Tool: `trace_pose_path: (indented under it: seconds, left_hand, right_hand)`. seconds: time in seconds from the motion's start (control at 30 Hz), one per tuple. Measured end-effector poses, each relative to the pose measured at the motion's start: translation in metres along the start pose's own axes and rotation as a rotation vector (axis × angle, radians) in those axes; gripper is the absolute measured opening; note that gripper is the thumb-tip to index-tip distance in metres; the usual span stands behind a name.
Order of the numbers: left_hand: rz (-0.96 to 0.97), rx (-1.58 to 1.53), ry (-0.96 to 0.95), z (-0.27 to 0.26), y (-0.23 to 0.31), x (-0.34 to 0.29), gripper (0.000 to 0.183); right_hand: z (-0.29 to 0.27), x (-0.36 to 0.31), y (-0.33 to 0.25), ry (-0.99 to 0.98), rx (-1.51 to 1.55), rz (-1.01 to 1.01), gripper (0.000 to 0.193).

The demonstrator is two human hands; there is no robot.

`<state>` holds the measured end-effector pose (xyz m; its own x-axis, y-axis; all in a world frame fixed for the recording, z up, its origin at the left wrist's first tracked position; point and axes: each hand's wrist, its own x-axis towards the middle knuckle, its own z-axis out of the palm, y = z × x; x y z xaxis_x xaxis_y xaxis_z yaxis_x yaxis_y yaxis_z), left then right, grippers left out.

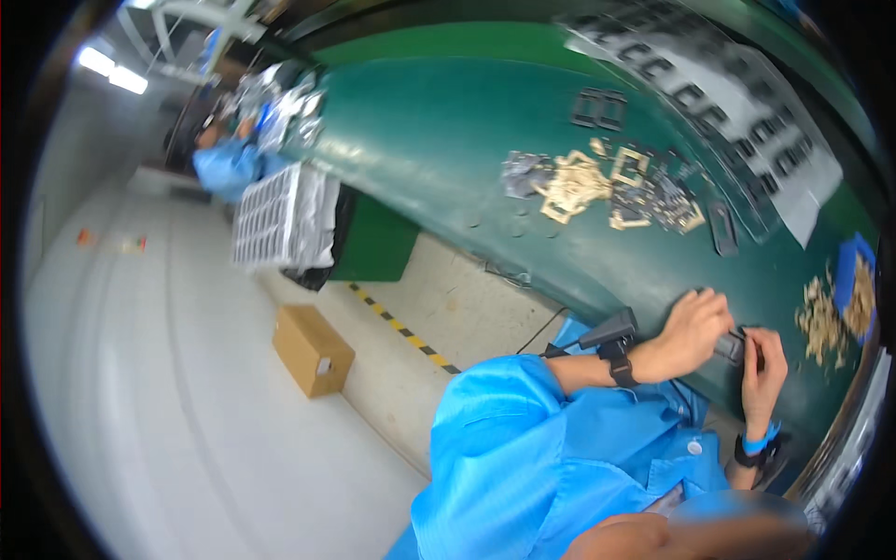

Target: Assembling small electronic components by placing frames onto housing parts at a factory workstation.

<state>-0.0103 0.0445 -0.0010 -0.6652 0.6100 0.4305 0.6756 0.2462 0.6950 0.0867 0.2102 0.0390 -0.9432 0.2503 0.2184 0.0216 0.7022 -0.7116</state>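
My left hand [695,329] is closed, fingers pinched at the near edge of the green table. Close beside it my right hand [764,366] is closed too, thumb and fingers on a small grey rectangular part [729,348] held between both hands. The fingers hide some of that part. Beyond the hands lies a dark rectangular frame [721,228]. Farther off are a heap of beige frames [572,186], a pile of small black parts [658,199] and a crumpled grey bag [526,175]. Two dark frames [598,109] lie at the back.
A clear plastic sheet with rows of black parts [719,112] covers the far right. A blue bin [847,266] stands by loose tan pieces [819,322]. At left are stacked white trays [280,217], a cardboard box [313,350] on the floor and another person in blue [229,168].
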Motion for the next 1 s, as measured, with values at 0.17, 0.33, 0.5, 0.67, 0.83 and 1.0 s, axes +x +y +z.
trace_pose_path:
  seconds: [0.17, 0.33, 0.5, 0.67, 0.83, 1.0]
  left_hand:
    - [0.046, -0.108, 0.098, -0.017, 0.004, -0.011, 0.014]
    - [0.174, 0.041, 0.067, -0.013, 0.006, -0.030, 0.009]
    - [0.213, 0.082, 0.050, -0.006, 0.004, -0.028, 0.007]
    - [0.286, 0.079, 0.151, -0.010, 0.004, -0.023, 0.007]
    - [0.130, 0.078, 0.128, -0.027, 0.004, -0.025, 0.024]
    - [0.008, -0.024, 0.006, -0.031, 0.007, -0.024, 0.044]
  right_hand:
    - [-0.008, -0.024, 0.002, -0.075, -0.035, -0.115, 0.022]
    - [0.010, -0.030, 0.008, -0.003, -0.175, -0.334, 0.024]
    - [0.012, -0.027, 0.006, 0.057, -0.217, -0.361, 0.021]
    - [0.011, -0.025, -0.001, 0.137, -0.248, -0.413, 0.020]
    - [0.018, -0.021, 0.011, 0.181, -0.260, -0.419, 0.023]
    - [-0.001, -0.032, 0.011, 0.089, -0.162, -0.311, 0.032]
